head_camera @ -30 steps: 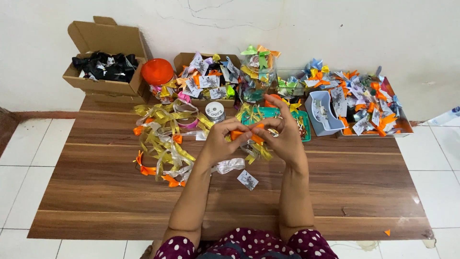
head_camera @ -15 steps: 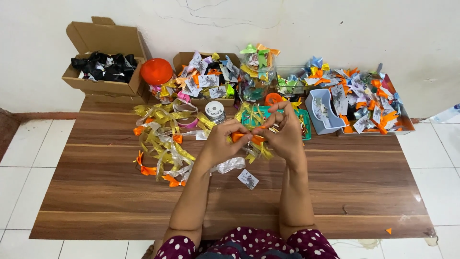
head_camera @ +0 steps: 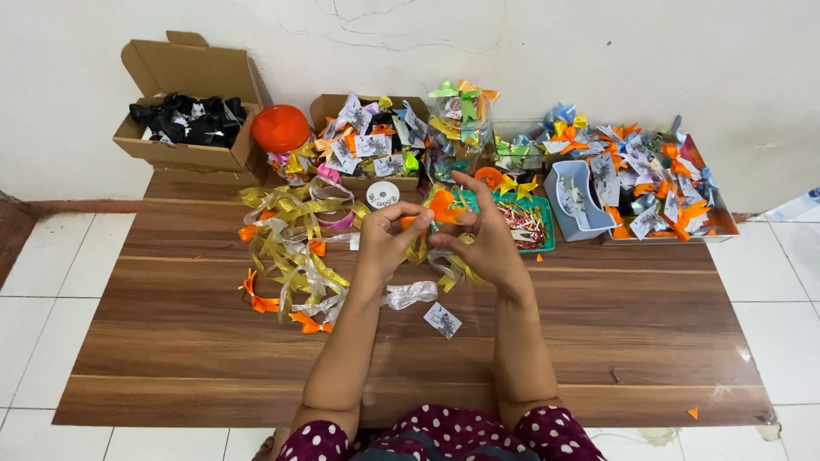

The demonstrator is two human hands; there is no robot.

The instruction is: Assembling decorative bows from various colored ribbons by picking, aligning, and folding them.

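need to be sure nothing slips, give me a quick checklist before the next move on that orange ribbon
1. Orange ribbon held by both hands: ok.
2. Left hand fingers pinching it: ok.
3. Right hand touching it, some fingers spread: ok.
4. Fold or knot finished: cannot tell, fingers hide it.
5. Small tag on table within reach: ok.
6. Loose ribbon pile clear of the hands: ok.

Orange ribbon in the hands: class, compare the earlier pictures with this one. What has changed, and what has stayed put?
Both hands keep hold of the orange ribbon over the table. The left hand has curled its fingers in closer; the right hand has raised its fingers more upright. The ribbon pile, the small tag and the cardboard box lie as before.
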